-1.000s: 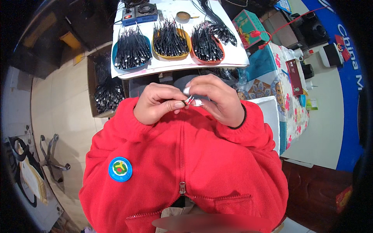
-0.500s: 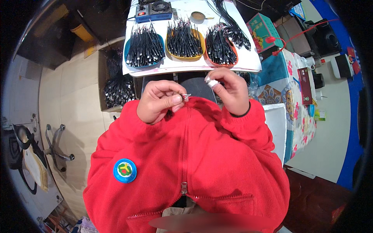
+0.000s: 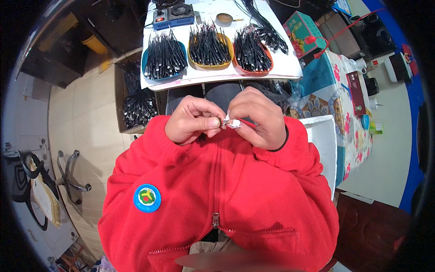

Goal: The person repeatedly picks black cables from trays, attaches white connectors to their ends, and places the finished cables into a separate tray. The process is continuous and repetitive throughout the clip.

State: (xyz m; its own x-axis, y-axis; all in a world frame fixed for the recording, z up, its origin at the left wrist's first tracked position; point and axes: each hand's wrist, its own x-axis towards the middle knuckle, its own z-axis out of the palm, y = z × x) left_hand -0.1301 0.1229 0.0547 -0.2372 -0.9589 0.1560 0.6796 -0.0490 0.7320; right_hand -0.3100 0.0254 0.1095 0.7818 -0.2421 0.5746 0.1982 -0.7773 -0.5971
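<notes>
In front of my chest the two hands meet. My left hand [image 3: 192,121] is closed, its thumb and forefinger pinching a dark cable whose thin wire ends [image 3: 222,122], reddish and silvery, stick out toward the right. Most of that cable is hidden behind the fingers. My right hand [image 3: 259,119] is closed too, with white wrapping [image 3: 234,123] about its thumb and forefinger tips. Those wrapped tips press on the wire ends. A black band circles the right wrist.
On the white table ahead, a blue tray [image 3: 186,63], a yellow tray [image 3: 212,65] and an orange tray [image 3: 253,72] hold short black cables. Behind them stand a blue soldering device [image 3: 174,21] and a round tin [image 3: 224,19]. At left, a box [image 3: 119,102] holds more cables.
My right hand has moved left and slightly down, from apart to touching the wire ends. My left hand has shifted slightly right, still gripping the cable. The view has tilted a little.
</notes>
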